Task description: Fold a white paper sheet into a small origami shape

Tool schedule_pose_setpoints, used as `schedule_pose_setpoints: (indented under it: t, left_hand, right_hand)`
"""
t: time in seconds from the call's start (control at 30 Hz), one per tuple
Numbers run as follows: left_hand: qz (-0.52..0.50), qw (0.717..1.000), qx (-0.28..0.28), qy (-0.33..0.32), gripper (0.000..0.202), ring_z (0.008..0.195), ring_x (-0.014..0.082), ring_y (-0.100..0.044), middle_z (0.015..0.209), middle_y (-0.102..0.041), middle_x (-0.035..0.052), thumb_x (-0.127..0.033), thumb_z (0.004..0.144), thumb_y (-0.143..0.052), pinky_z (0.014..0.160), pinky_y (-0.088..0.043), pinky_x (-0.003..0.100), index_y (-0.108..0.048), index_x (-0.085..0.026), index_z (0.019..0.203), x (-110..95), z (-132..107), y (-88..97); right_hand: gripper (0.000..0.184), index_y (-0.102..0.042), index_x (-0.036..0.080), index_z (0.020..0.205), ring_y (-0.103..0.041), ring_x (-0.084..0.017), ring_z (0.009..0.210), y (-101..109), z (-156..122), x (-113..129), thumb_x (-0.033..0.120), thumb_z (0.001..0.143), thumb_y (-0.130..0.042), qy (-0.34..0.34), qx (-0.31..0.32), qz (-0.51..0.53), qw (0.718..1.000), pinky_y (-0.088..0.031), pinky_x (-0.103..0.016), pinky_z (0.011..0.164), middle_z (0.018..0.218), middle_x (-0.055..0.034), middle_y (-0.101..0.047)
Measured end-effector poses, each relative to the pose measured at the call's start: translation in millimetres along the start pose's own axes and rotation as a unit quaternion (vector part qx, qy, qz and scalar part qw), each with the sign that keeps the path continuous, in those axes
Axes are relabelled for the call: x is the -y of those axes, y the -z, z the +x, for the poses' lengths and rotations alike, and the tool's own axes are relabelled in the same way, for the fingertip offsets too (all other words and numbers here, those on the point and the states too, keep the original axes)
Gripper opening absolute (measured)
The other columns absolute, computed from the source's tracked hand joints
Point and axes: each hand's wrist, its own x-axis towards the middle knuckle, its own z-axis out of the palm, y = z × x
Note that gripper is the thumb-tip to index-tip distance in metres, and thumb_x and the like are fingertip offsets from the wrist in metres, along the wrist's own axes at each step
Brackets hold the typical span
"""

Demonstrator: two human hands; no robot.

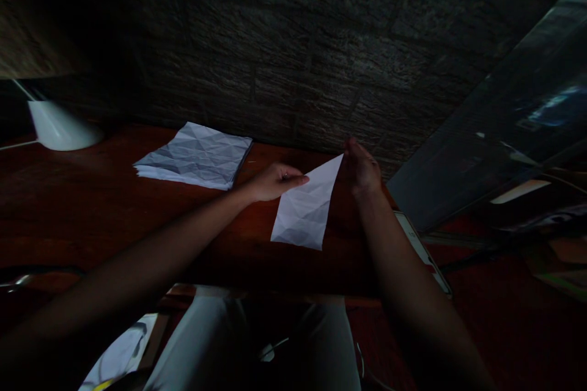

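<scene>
A creased sheet of white paper [305, 211] is held up over the wooden table, its narrow corner pointing to the upper right. My left hand [277, 182] pinches its upper left edge, thumb on top. At that upper right corner is my right hand [362, 168], closed, with its fingertips by the paper's tip; its fingers are partly hidden in shadow. To the left of my left hand lies a stack of creased white and grey paper sheets [197, 156].
A lamp with a white base [64, 125] stands at the left of the wooden table [92, 195]. Behind is a dark brick wall [284, 43]. A grey panel [458, 134] rises at the right, beside a flat white-faced object [422, 250] near my right forearm.
</scene>
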Motion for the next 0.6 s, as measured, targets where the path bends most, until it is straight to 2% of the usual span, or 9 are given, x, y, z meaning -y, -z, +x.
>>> schedule_pose_setpoints:
  t: [0.07, 0.13, 0.17, 0.3, 0.43, 0.6]
  left_hand:
    - [-0.002, 1.0, -0.006, -0.006, 0.041, 0.056, 0.0109, -0.046, 0.059, -0.052, -0.0036, -0.052, 0.09, -0.064, 0.053, -0.032, 0.024, -0.064, -0.017, 0.068, 1, 0, 0.0]
    - [-0.027, 0.999, -0.019, 0.0, 0.042, 0.059, 0.012, -0.05, 0.063, -0.058, -0.0022, -0.055, 0.089, -0.064, 0.055, -0.036, 0.024, -0.066, -0.017, 0.072, 2, 2, -0.2]
    - [-0.04, 0.999, -0.025, 0.007, 0.042, 0.061, 0.0131, -0.053, 0.067, -0.062, -0.0011, -0.056, 0.089, -0.064, 0.057, -0.039, 0.025, -0.068, -0.016, 0.076, 3, 2, -0.3]
    - [-0.051, 0.996, -0.069, 0.026, 0.043, 0.067, 0.0163, -0.061, 0.074, -0.069, 0.0015, -0.058, 0.088, -0.065, 0.061, -0.044, 0.027, -0.071, -0.017, 0.081, 7, 5, 0.2]
    - [-0.059, 0.996, -0.055, 0.032, 0.039, 0.074, 0.018, -0.066, 0.083, -0.075, 0.0035, -0.055, 0.089, -0.066, 0.068, -0.049, 0.029, -0.075, -0.018, 0.086, 9, 6, 0.9]
    - [-0.044, 0.999, -0.016, 0.017, 0.038, 0.073, 0.018, -0.067, 0.082, -0.077, 0.0038, -0.056, 0.088, -0.067, 0.067, -0.049, 0.029, -0.077, -0.019, 0.084, 8, 6, -0.3]
  right_hand:
    - [0.044, -0.071, 0.023, 0.093, -0.069, -0.02, 0.096, -2, -1, -1, 0.057, 0.069, -0.086, -0.017, 0.004, -0.01, 1.0, -0.054, -0.033, 0.077, 0.099, -0.0033, -0.075]
    - [0.052, -0.072, 0.022, 0.092, -0.069, -0.023, 0.096, -10, -10, -3, 0.071, 0.076, -0.075, -0.05, 0.042, -0.014, 0.998, -0.055, -0.035, 0.077, 0.098, -0.0062, -0.076]
    - [0.054, -0.073, 0.021, 0.091, -0.07, -0.024, 0.095, -16, -16, -4, 0.073, 0.076, -0.074, -0.051, 0.065, -0.018, 0.996, -0.055, -0.036, 0.077, 0.096, -0.0067, -0.076]
    - [0.043, -0.07, 0.021, 0.074, -0.068, -0.02, 0.075, -34, -37, -10, 0.053, 0.058, -0.094, -0.08, 0.124, -0.06, 0.987, -0.053, -0.033, 0.069, 0.076, -0.0016, -0.073]
    - [0.038, -0.071, 0.022, 0.072, -0.064, -0.017, 0.065, -31, -35, -9, 0.049, 0.057, -0.093, -0.081, 0.102, -0.066, 0.989, -0.051, -0.031, 0.064, 0.07, 0.001, -0.072]
    - [0.035, -0.071, 0.024, 0.077, -0.067, -0.02, 0.075, -19, -18, -7, 0.045, 0.057, -0.092, -0.03, 0.046, -0.032, 0.998, -0.053, -0.032, 0.068, 0.076, 0.0003, -0.074]
